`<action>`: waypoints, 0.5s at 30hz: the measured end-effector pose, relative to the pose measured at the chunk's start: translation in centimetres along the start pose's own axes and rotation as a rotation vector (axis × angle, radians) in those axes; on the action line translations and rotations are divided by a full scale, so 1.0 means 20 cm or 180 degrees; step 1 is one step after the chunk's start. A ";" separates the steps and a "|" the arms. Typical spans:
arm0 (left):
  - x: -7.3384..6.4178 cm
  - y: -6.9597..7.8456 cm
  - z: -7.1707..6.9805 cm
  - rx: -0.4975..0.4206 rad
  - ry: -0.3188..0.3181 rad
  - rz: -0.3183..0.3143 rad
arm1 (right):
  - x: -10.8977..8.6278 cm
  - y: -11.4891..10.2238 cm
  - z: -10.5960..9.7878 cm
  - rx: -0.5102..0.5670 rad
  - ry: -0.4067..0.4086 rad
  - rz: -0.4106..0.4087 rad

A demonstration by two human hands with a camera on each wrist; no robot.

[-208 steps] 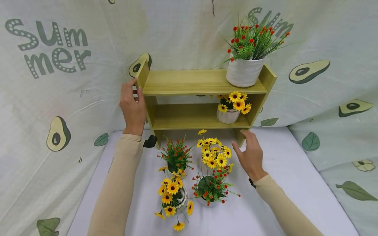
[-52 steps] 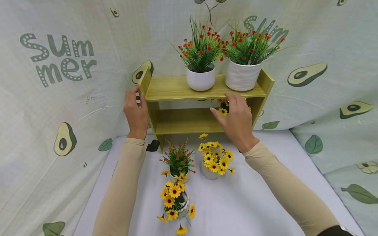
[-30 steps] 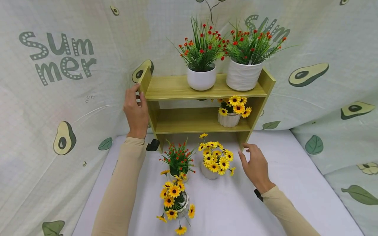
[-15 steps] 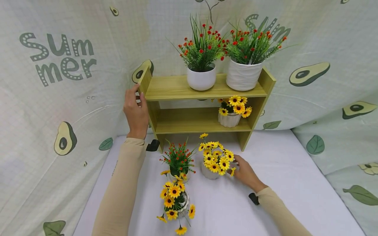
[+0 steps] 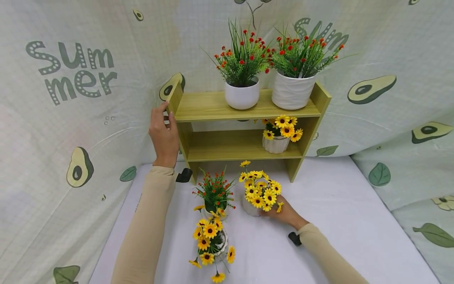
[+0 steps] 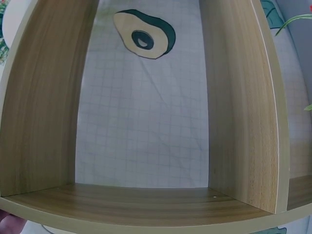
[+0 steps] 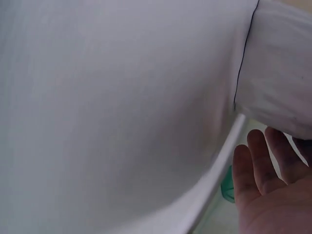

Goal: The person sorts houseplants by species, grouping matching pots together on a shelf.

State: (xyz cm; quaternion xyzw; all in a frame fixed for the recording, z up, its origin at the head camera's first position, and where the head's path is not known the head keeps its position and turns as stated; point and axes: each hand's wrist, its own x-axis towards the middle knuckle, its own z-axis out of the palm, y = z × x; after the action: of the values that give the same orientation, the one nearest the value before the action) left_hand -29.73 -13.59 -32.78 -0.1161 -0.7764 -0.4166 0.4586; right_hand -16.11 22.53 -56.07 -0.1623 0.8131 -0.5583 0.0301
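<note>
My left hand (image 5: 164, 136) holds the front edge of the left side panel of a wooden shelf (image 5: 227, 153). In the left wrist view the shelf boards (image 6: 44, 107) fill the picture, with a fingertip at the lower left corner. My right hand (image 5: 283, 213) is at the right side of a pale pot (image 5: 250, 207) of yellow sunflowers (image 5: 260, 189), partly hidden by the blooms. In the right wrist view its fingers (image 7: 258, 161) are extended and spread, close against a pale rounded surface that looks like the pot; the thumb is out of sight.
Two white pots of red flowers (image 5: 242, 96) (image 5: 292, 92) stand on the shelf's top board. A small sunflower pot (image 5: 275, 144) sits at the right of the middle board. On the white table (image 5: 340, 205), a red-flowered plant (image 5: 214, 191) and another sunflower pot (image 5: 220, 244) stand in front.
A red-flowered pot has gone from the table to the top board. My right hand has come down from the shelf and moved left to the sunflower pot. The left hand has stayed put.
</note>
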 end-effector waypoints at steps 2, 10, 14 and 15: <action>0.00 0.00 0.00 0.0002 -0.0008 -0.0002 | 0.01 -0.01 0.01 0.0067 -0.0014 0.0092; 0.00 0.00 0.00 0.0000 -0.0038 -0.0006 | 0.02 -0.02 0.04 0.0046 0.0086 0.0259; 0.00 0.00 0.00 -0.0010 -0.0037 -0.0007 | 0.04 -0.02 0.05 0.0099 0.0119 0.0339; 0.00 0.00 0.00 -0.0010 -0.0036 -0.0004 | 0.04 -0.03 0.05 0.0130 0.0129 0.0375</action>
State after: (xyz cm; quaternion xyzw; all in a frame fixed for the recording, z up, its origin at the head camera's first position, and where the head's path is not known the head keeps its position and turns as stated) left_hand -29.62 -13.59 -32.72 -0.1186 -0.7783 -0.4175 0.4537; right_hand -16.50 21.17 -55.88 -0.1021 0.8101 -0.5752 0.0498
